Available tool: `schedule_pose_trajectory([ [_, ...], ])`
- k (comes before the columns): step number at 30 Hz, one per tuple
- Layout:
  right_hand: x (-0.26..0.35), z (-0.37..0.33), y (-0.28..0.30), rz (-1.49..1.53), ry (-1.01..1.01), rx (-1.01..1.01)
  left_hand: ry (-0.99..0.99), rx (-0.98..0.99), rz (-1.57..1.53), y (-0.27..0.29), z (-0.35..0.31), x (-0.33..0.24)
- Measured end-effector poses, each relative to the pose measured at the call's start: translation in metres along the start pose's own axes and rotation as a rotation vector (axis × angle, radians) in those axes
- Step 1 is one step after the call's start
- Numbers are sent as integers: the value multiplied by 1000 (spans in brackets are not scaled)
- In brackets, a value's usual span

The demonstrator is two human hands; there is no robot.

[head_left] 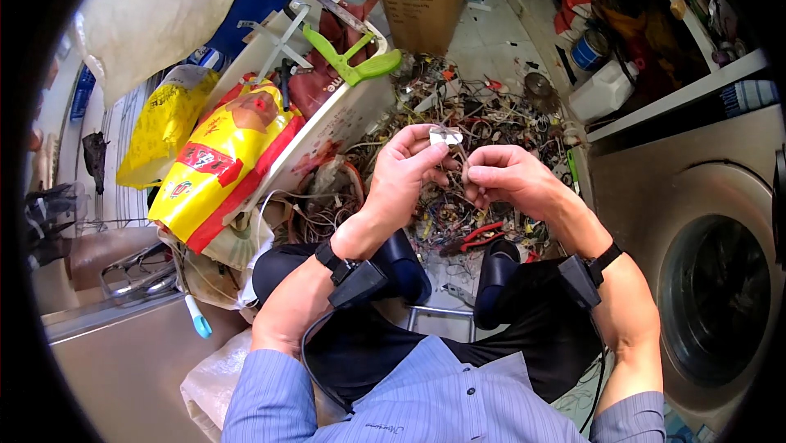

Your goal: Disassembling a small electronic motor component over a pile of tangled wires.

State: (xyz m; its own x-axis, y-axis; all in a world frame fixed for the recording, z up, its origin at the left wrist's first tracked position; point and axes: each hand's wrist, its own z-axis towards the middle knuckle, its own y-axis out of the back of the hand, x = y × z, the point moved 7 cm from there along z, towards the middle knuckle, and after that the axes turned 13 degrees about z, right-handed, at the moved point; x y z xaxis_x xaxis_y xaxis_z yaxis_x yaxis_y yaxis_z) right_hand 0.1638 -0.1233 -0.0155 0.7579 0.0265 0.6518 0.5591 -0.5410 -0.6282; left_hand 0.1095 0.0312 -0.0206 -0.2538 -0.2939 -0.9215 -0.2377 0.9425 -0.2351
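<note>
- We sit over a wide tangled heap of thin coloured wires and scrap metal bits (458, 140) that spreads across the floor in front of our knees; it makes a busy backdrop, so we judge it wise to keep the work lifted clear of it, where a stray strand cannot catch.
- To our left a red and yellow printed plastic sack (217, 160) leans on a white tray-like panel (344, 128) with a bright green plastic clamp (356, 62) on top; all of these are well apart from the hands.
- A pair of red-handled pliers (479, 236) lies on the floor just beyond our knees, near enough to reach if fingers alone will not do.
- Our left hand (405, 169) pinches a small flat silvery metal piece (446, 137) between thumb and fingertips, holding it up above the heap. A firm pinch at the edges seems best, so the face stays visible.
- Our right hand (503, 177) is curled closed beside the left, its fingers apparently clenched on a thin wire; it is too fine for us to tell for certain. We would pull steadily, not jerk.
</note>
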Motion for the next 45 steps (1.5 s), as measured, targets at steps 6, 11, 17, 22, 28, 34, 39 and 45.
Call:
schedule_pose_trajectory([
  [6,20,-9,27,-146,74,-200,20,24,-125,4,2,2],
  [11,35,-16,32,-750,134,-407,10,79,-105,-5,-1,8],
  [17,29,-12,-1,-287,155,-161,-178,91,233,-16,-6,0],
  [22,26,-11,-4,-383,233,-168,-141,-45,253,-20,-11,-1],
  [28,33,-20,-16,-802,521,-226,-148,-20,331,-17,-5,5],
  [34,31,-21,-11,-619,381,-234,-95,-27,303,-22,-5,5],
  [39,25,-18,-6,-426,296,-195,-51,-33,265,-24,-5,3],
  [45,26,-17,-7,-410,321,-212,-26,-54,349,-23,-11,-2],
])
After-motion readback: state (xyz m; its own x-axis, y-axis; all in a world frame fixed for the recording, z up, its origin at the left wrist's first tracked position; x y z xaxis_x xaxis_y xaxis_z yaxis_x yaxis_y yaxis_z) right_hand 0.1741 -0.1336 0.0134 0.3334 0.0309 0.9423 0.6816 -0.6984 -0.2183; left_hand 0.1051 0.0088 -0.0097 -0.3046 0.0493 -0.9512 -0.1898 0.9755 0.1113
